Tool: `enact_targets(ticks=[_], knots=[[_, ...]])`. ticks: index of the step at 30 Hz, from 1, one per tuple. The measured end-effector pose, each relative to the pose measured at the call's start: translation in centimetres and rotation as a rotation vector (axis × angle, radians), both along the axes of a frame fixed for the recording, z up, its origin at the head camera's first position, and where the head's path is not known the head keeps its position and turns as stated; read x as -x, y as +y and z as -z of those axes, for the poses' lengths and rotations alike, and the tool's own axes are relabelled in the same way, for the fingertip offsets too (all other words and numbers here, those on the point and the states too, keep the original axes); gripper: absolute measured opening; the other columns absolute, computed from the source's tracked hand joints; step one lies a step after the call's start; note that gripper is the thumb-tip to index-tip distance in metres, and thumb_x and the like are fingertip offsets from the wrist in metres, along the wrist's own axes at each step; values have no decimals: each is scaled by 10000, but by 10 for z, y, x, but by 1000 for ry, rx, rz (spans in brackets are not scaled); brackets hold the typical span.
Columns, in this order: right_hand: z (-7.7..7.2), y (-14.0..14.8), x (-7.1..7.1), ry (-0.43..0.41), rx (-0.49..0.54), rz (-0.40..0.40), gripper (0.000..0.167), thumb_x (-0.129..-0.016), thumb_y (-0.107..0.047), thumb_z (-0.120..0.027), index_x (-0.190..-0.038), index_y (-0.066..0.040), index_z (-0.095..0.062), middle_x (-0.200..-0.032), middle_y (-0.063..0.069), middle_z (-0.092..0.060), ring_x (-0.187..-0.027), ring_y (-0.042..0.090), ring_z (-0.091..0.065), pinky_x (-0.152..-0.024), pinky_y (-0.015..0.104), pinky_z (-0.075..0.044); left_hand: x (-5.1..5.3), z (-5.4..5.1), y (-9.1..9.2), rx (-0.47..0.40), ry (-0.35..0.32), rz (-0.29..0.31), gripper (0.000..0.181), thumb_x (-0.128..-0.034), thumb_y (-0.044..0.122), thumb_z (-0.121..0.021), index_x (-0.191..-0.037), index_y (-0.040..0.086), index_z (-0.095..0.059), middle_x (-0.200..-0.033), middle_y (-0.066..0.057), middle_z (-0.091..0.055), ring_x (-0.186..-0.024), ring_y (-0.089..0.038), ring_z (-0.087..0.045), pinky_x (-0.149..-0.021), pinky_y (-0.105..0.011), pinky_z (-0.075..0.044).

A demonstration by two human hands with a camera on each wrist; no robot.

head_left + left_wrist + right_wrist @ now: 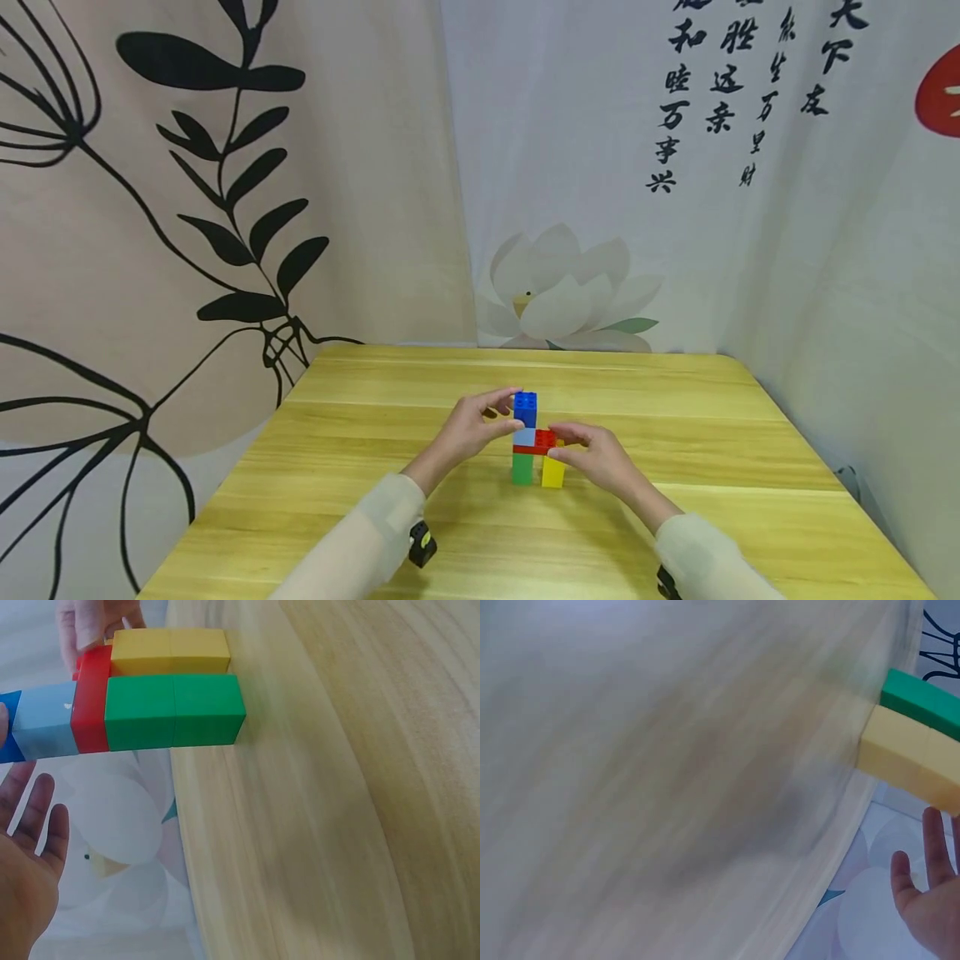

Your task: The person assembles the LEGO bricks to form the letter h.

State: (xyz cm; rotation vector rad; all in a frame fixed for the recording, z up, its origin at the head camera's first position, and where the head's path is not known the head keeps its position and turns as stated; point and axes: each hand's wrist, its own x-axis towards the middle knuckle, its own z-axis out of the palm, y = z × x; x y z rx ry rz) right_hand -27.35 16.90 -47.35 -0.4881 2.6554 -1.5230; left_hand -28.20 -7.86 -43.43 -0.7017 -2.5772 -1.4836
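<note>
A small structure of building bricks stands on the table. Its left column has a green part [522,469] at the bottom, a long red brick [546,442] across it, a light blue brick [524,437] above and a blue brick [525,408] on top. Under the red brick's right end stands a yellow part [552,472]. My left hand [474,428] pinches the blue brick between thumb and fingers; its other fingers are spread in the left wrist view. At the right end, my right hand [598,456] holds the red brick with thumb and index finger.
The wooden table [345,467] extends around the structure on every side. Behind it hangs a printed curtain [390,208] with leaves, a lotus and characters. A dark wrist device [422,544] sits at the left cuff.
</note>
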Motion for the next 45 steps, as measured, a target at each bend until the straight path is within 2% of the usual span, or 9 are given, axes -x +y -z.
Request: enact_targets(ticks=[5, 11, 16, 19, 23, 26, 30, 36, 45], knots=[[5, 11, -4, 21, -27, 2, 411, -894, -256, -757, -1281, -149, -670, -1209, 44, -684, -1122, 287, -612, -905, 504, -514, -3, 6, -1, 26, 39, 18, 632, -900, 217, -756, -1475, 228, -495, -1146, 12, -664, -1060, -209, -608, -934, -384, -496], [9, 16, -5, 39, -74, 7, 390, -892, -231, -758, -1265, -154, -678, -1185, 29, -693, -1106, 268, -626, -939, 532, -487, -8, 20, 0, 75, 64, 16, 811, -888, 129, -762, -1563, 244, -326, -1199, -14, -650, -1080, -184, -621, -948, -374, -499], [11, 14, -6, 47, -76, 24, 384, -893, -228, -756, -1263, -161, -682, -1155, 25, -700, -1097, 272, -628, -918, 496, -510, -9, 30, 1, 17, 38, 42, 780, -911, 104, -729, -1566, 163, -310, -1200, -71, -638, -1080, -234, -645, -952, -410, -506], [11, 11, -6, 46, -64, 33, 386, -901, -223, -748, -1275, -161, -677, -1132, 27, -702, -1089, 277, -626, -880, 442, -538, -8, 31, 1, -11, 28, 47, 789, -931, 110, -705, -1581, 194, -266, -1188, -70, -640, -1075, -222, -651, -956, -420, -503], [12, 9, -5, 43, -35, 17, 391, -920, -190, -725, -1303, -152, -661, -1120, 36, -699, -1057, 264, -631, -837, 362, -558, -5, 29, -1, 20, 40, 20, 847, -953, 137, -681, -1599, 294, -156, -1158, -23, -656, -1057, -165, -648, -962, -385, -499], [13, 7, -4, 42, -36, -2, 423, -906, -184, -741, -1317, -152, -651, -1132, 43, -695, -1054, 261, -634, -864, 396, -549, 0, 29, -4, 46, 39, 15, 855, -968, 142, -662, -1599, 329, -117, -1137, -11, -660, -1047, -157, -643, -959, -372, -497], [13, 4, -3, 38, -80, -29, 495, -869, -183, -779, -1341, -157, -632, -1176, 60, -680, -1076, 280, -630, -907, 487, -518, 6, 30, -10, 56, -3, 20, 873, -957, 166, -683, -1595, 353, -118, -1110, -10, -655, -1053, -186, -634, -961, -400, -485], [15, 4, 1, 32, -114, -71, 538, -865, -205, -783, -1370, -153, -607, -1201, 67, -669, -1086, 287, -621, -918, 499, -507, 11, 31, -14, 48, -101, 27, 999, -875, 154, -781, -1597, 344, -117, -1126, -27, -626, -1105, -243, -607, -988, -478, -453], [18, 9, 4, -8, -104, -173, 564, -911, -256, -734, -1421, -97, -549, -1315, 157, -606, -1177, 369, -564, -946, 515, -488, 19, 34, -16, 73, -225, 7, 993, -860, 227, -799, -1596, 343, -143, -1163, 2, -604, -1103, -191, -554, -1005, -443, -446]])
